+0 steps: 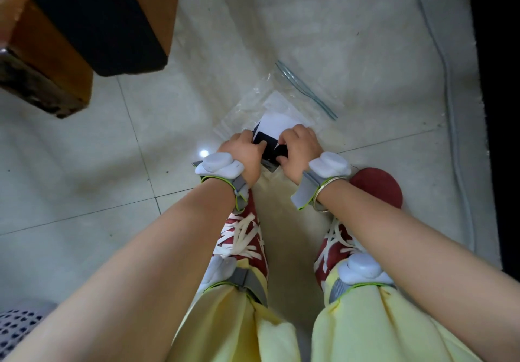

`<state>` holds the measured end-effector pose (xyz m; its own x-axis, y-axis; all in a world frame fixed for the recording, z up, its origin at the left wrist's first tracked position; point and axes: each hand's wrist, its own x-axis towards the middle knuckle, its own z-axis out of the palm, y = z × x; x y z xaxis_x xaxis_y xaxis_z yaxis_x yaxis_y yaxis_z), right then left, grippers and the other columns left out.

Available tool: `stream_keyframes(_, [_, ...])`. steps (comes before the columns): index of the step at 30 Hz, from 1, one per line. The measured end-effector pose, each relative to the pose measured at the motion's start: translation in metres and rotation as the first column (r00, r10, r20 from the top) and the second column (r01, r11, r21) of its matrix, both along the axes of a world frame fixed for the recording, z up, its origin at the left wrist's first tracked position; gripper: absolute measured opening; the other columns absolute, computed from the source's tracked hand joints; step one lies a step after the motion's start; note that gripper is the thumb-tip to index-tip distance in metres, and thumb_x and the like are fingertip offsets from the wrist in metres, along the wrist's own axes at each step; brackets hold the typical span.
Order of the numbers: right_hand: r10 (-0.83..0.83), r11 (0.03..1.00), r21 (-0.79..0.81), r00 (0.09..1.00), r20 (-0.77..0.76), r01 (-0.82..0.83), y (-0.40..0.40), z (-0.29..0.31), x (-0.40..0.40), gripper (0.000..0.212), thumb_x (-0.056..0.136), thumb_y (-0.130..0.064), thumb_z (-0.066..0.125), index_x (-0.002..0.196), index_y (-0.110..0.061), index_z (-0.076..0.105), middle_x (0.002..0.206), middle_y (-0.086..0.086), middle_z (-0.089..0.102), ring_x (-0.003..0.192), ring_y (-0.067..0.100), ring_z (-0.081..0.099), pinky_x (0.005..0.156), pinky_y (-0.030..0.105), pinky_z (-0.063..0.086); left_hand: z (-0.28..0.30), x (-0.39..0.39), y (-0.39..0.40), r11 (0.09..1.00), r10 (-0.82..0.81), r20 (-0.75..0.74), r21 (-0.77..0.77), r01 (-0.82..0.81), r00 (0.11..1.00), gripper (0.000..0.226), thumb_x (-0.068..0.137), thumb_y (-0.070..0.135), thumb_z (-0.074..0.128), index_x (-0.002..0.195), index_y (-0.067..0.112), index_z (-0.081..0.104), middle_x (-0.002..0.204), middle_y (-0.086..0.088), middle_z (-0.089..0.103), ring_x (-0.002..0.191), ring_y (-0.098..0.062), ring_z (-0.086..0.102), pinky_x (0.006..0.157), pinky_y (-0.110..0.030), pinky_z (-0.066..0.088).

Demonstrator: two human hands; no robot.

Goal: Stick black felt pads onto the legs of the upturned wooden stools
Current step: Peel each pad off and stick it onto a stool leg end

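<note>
Low over the tiled floor, my left hand [244, 150] and my right hand [298, 147] both grip a sheet of black felt pads [266, 139] with white backing paper [277, 123]. My left thumb presses on a black pad while my right fingers pinch the sheet's right side. The sheet lies over a clear zip bag [284, 94] on the floor. An upturned wooden stool leg [84, 15] with a black pad [98, 26] on its end fills the upper left, close to the camera and blurred.
My feet in red shoes with white laces [242, 237] stand just below the hands. A grey cable [450, 102] runs along the floor at the right. A perforated grey basket corner [17, 325] sits at the lower left.
</note>
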<state>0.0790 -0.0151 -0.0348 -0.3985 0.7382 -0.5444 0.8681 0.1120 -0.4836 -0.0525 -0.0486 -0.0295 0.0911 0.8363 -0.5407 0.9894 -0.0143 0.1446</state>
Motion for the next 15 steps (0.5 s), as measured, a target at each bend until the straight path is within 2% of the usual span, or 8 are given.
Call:
stream_keyframes(1, [-0.033, 0.999, -0.013, 0.999, -0.025, 0.033, 0.000, 0.000, 0.001, 0.024, 0.077, -0.005, 0.059, 0.099, -0.001, 0.053, 0.112, 0.020, 0.051, 0.106, 0.034, 0.044, 0.067, 0.022, 0.021, 0.002, 0.001, -0.001, 1.000, -0.007, -0.021, -0.021, 0.006, 1.000, 0.040, 0.080, 0.014, 0.048, 0.120, 0.015, 0.051, 0.111, -0.016, 0.051, 0.098, -0.034, 0.051, 0.064, -0.032, 0.031])
stream_keyframes(5, [-0.133, 0.989, -0.084, 0.984, -0.115, 0.124, 0.006, 0.006, 0.012, 0.012, 0.075, -0.002, 0.057, 0.087, -0.003, 0.058, 0.097, 0.019, 0.059, 0.088, 0.030, 0.052, 0.060, 0.021, 0.020, 0.006, 0.004, 0.009, 0.990, -0.001, -0.064, -0.140, -0.008, 0.998, 0.038, 0.080, 0.016, 0.049, 0.118, 0.019, 0.052, 0.114, -0.015, 0.049, 0.101, -0.033, 0.051, 0.068, -0.032, 0.034])
stream_keyframes(7, [-0.203, 0.975, -0.129, 0.962, -0.183, 0.181, 0.007, 0.017, 0.021, 0.009, 0.073, -0.001, 0.061, 0.081, -0.005, 0.060, 0.085, 0.017, 0.062, 0.074, 0.024, 0.049, 0.055, 0.022, 0.020, 0.006, 0.005, 0.022, 0.954, 0.041, -0.066, -0.292, -0.059, 0.997, 0.033, 0.083, 0.016, 0.048, 0.115, 0.021, 0.055, 0.118, -0.013, 0.047, 0.107, -0.031, 0.049, 0.078, -0.032, 0.040])
stream_keyframes(9, [-0.297, 0.948, -0.187, 0.924, -0.242, 0.256, 0.013, 0.033, 0.027, 0.016, 0.072, 0.002, 0.063, 0.076, -0.013, 0.058, 0.067, 0.004, 0.057, 0.062, 0.016, 0.046, 0.051, 0.020, 0.028, 0.016, 0.008, 0.030, 0.925, 0.174, -0.014, -0.342, -0.168, 0.985, 0.028, 0.085, 0.015, 0.047, 0.112, 0.022, 0.056, 0.126, -0.012, 0.046, 0.115, -0.028, 0.046, 0.091, -0.029, 0.038])
stream_keyframes(11, [-0.371, 0.924, -0.198, 0.889, -0.270, 0.326, 0.024, 0.048, 0.029, 0.021, 0.073, 0.003, 0.063, 0.076, -0.016, 0.055, 0.058, -0.009, 0.047, 0.055, 0.007, 0.042, 0.051, 0.009, 0.035, 0.034, 0.018, 0.034, 0.932, 0.301, 0.142, -0.256, -0.259, 0.943, 0.032, 0.086, 0.014, 0.047, 0.117, 0.017, 0.055, 0.131, -0.013, 0.045, 0.120, -0.027, 0.045, 0.096, -0.026, 0.033])
stream_keyframes(12, [-0.393, 0.917, -0.195, 0.873, -0.288, 0.348, 0.030, 0.061, 0.029, 0.022, 0.073, 0.004, 0.062, 0.075, -0.016, 0.053, 0.058, -0.011, 0.045, 0.054, 0.003, 0.041, 0.051, 0.006, 0.034, 0.050, 0.024, 0.036, 0.935, 0.337, 0.220, -0.190, -0.298, 0.915, 0.033, 0.086, 0.013, 0.047, 0.118, 0.014, 0.055, 0.129, -0.014, 0.049, 0.117, -0.028, 0.049, 0.094, -0.028, 0.036])
stream_keyframes(14, [-0.431, 0.902, -0.194, 0.829, -0.357, 0.385, 0.045, 0.096, 0.029, 0.028, 0.074, 0.005, 0.061, 0.067, -0.019, 0.048, 0.057, -0.010, 0.044, 0.051, 0.000, 0.041, 0.052, 0.008, 0.035, 0.096, 0.032, 0.045, 0.919, 0.384, 0.346, -0.055, -0.390, 0.856, 0.029, 0.085, 0.011, 0.047, 0.111, 0.010, 0.061, 0.114, -0.016, 0.062, 0.105, -0.031, 0.057, 0.082, -0.029, 0.042])
stream_keyframes(15, [-0.448, 0.894, -0.200, 0.809, -0.379, 0.402, 0.050, 0.102, 0.026, 0.033, 0.075, 0.005, 0.061, 0.062, -0.021, 0.045, 0.057, -0.008, 0.044, 0.047, 0.000, 0.044, 0.051, 0.009, 0.035, 0.108, 0.032, 0.051, 0.906, 0.402, 0.377, -0.035, -0.421, 0.835, 0.026, 0.086, 0.011, 0.047, 0.107, 0.009, 0.063, 0.108, -0.016, 0.066, 0.100, -0.031, 0.059, 0.076, -0.029, 0.042])
